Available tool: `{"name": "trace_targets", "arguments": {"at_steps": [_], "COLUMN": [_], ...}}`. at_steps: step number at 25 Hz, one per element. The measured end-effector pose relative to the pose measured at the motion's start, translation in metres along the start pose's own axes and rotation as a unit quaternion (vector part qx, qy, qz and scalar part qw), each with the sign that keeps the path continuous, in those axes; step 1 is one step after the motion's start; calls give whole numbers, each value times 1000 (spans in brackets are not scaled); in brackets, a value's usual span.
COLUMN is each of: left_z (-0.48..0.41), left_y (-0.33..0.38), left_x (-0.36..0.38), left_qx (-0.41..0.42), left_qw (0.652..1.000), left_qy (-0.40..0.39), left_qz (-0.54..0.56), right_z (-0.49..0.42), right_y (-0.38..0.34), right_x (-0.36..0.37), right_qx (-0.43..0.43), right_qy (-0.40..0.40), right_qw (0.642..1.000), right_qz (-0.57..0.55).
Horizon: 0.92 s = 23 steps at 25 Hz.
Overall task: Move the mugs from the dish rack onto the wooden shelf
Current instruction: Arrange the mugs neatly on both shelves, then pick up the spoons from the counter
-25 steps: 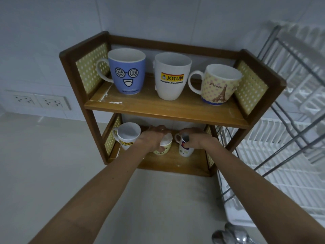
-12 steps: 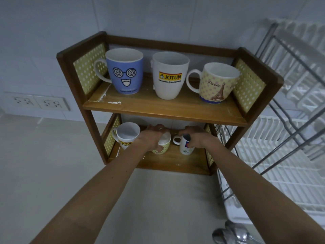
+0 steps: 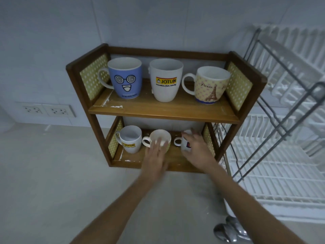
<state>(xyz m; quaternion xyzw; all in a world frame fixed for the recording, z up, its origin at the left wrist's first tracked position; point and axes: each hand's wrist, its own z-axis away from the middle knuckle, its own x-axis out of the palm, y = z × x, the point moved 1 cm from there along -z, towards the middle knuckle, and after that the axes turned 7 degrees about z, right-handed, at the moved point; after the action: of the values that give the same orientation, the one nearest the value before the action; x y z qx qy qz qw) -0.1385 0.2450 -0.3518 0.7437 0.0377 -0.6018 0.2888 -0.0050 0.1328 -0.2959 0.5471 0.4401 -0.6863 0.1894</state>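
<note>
Countertop (image 3: 52, 173) pale, wooden shelf (image 3: 163, 111) against tiled wall (image 3: 52, 41).

Home kitchen; dish rack (image 3: 274, 166), mugs on wooden shelf (image 3: 163, 112), wall sockets (image 3: 46, 110)

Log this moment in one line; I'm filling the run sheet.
stage: placing | left hand: open, on cream mug | right hand: around small white mug | place: wooden shelf, lower tier

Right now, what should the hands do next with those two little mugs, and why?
Probably let go and pull back. The cream mug and the small white mug both seem to sit upright on the bottom shelf, the left hand looks open already, and no mugs show in the dish rack.
</note>
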Motion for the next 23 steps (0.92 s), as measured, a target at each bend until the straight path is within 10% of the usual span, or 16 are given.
{"name": "trace_targets", "arguments": {"at_steps": [3,8,14,23], "left_z": [90,151,156,163], "left_y": [38,126,204,205], "left_x": [44,83,113,115], "left_qx": [71,119,93,65], "left_qw": [984,962,966,984], "left_qy": [97,0,-223,-160], "left_qz": [132,246,86,36], "right_z": [101,218,275,251], "right_y": [15,95,175,186], "right_x": [20,8,5,4], "right_qx": [-2,136,203,92], "right_qy": [81,85,23,-104], "right_qw": [992,985,978,981], "right_qz": [-95,-59,33,133]}}
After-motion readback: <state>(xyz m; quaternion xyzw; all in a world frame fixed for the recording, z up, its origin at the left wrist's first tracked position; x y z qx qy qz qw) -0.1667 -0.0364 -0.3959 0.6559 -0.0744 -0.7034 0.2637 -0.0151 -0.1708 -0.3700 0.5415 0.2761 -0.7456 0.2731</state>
